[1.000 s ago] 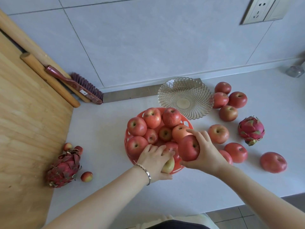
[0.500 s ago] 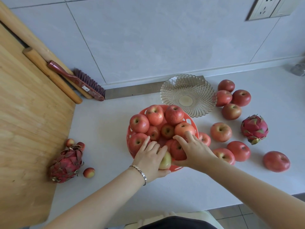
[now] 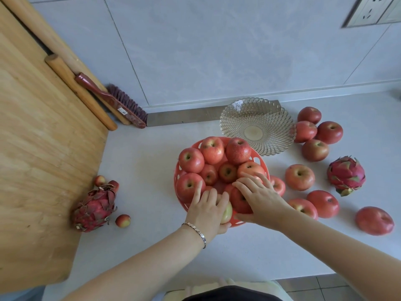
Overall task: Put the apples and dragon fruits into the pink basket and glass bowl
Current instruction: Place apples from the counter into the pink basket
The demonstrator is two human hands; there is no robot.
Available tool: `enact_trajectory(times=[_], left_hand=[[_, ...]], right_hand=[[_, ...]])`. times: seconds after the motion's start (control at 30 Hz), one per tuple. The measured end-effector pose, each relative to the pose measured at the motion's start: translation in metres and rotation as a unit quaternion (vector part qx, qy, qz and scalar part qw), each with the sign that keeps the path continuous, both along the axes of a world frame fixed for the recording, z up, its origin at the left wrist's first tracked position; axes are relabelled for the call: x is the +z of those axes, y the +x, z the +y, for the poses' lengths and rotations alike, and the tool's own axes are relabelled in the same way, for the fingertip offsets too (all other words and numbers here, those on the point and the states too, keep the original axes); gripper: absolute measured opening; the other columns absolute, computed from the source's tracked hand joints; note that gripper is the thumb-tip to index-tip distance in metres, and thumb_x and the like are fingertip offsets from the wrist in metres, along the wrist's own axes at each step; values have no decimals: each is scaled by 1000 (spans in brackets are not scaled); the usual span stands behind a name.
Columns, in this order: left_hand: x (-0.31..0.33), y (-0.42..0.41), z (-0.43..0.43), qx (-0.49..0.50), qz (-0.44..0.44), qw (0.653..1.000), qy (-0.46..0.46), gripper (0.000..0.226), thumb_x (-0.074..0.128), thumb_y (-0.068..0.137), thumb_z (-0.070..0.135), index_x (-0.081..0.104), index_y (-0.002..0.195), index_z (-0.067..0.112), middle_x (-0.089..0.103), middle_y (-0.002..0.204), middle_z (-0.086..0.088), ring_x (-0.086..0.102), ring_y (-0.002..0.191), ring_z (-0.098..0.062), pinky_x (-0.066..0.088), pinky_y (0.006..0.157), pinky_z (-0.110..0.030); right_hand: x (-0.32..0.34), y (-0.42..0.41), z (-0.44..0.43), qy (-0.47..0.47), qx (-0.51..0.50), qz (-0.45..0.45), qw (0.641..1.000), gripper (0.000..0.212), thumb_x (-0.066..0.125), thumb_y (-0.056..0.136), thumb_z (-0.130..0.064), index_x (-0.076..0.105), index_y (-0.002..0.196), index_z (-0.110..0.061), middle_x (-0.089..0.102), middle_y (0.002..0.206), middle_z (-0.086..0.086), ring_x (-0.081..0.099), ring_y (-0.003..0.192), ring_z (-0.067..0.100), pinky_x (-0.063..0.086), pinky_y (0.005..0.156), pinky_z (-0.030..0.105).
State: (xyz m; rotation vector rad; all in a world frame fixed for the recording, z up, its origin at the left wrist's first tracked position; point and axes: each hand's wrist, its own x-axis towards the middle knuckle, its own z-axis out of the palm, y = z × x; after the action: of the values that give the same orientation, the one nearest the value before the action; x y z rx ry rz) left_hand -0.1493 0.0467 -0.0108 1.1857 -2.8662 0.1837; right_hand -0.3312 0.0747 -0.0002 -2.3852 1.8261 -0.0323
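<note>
Progress: sitting at roughly half done, judging by the layout. Looking at the pink basket (image 3: 177,173) in the middle of the frame: carrying a heap of about ten apples and nearing its rim. Gripping a pale yellow-green apple (image 3: 226,211) at the basket's lower rim with the left hand (image 3: 206,210), fingers curling over it and thumb tucking beneath. Pressing down on a dark red apple (image 3: 239,200) just beside it with the right hand (image 3: 258,198), fingers spreading out flat and not closing round anything. Probably settling these two into the pile. Leaving the glass bowl (image 3: 230,118), just above and right of the basket, with nothing in it yet. Leaving nine or so loose apples (image 3: 299,177) lying on the bench (image 3: 141,170) at the right of the frame. Leaving both dragon fruits out too: the right-side dragon fruit (image 3: 346,175) at the far right beside those apples, the left-side dragon fruit (image 3: 93,208) at the lower left against the wooden board (image 3: 43,148), with three small red fruits (image 3: 122,220) near it. Expecting the bowl to be taking most of the remainder
</note>
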Motion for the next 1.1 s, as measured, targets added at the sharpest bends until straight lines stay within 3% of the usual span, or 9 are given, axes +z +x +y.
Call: enact_trajectory(times=[0.2,0.27,0.37,0.5,0.6,0.7,0.8,0.93,1.1], left_hand=[[6,-3,1,9,-74,997,22,80,72,33,72,70,97,22,63,72,0,63,67,-17,28,101,-48],[15,-3,0,12,-107,993,52,80,65,48,75,66,109,24,68,90,-3,66,93,-22,25,111,-54],[29,1,-6,3,-105,978,182,78,31,81,67,25,145,22,31,149,-7,12,146,-24,-6,115,-55],[32,25,-16,-4,105,964,244,68,24,82,57,26,143,28,24,155,-1,6,146,-17,2,114,-51],[18,68,-28,70,260,958,102,39,42,84,33,48,121,21,53,134,-12,41,124,-21,35,102,-32],[8,121,-37,283,83,946,133,44,47,85,25,48,127,13,46,136,-14,52,117,-32,46,91,-38],[-6,159,-37,404,-150,872,233,49,47,91,28,31,137,21,30,144,-8,41,126,-28,40,96,-37],[-26,177,-31,415,-139,859,266,45,42,93,11,33,136,20,31,139,-12,52,115,-28,47,86,-36],[-27,170,-40,386,-131,872,270,31,38,92,5,45,121,14,39,127,-12,58,102,-29,43,72,-34]], right_hand=[[-1,0,-1,-11,-4,-28,1000,80,66,53,-65,49,115,-19,66,109,-1,62,109,17,29,106,43],[-1,1,-1,-18,-8,-37,999,75,61,55,-64,49,114,-19,66,109,-1,63,107,16,29,107,43],[2,2,-1,3,-8,-36,999,75,54,54,-63,53,114,-19,65,110,-2,62,108,15,25,109,40],[17,0,-9,28,0,-166,986,56,46,62,-46,63,110,-23,60,117,-3,48,121,10,29,109,44],[31,12,-16,-13,22,-246,969,31,49,71,-27,68,94,-21,64,104,-4,50,102,3,31,95,11],[42,35,-21,39,22,-289,956,17,60,79,-20,67,94,-22,62,93,-12,55,83,1,38,76,6],[44,56,-25,68,43,-277,958,20,59,82,-15,67,99,-21,64,97,-11,59,88,5,45,76,18],[46,74,-24,78,49,-297,951,20,57,81,-12,68,97,-18,63,94,-11,51,90,1,36,71,0],[50,76,-18,94,-13,-362,927,20,57,81,-7,69,94,-15,61,88,-11,55,92,5,40,76,5]])
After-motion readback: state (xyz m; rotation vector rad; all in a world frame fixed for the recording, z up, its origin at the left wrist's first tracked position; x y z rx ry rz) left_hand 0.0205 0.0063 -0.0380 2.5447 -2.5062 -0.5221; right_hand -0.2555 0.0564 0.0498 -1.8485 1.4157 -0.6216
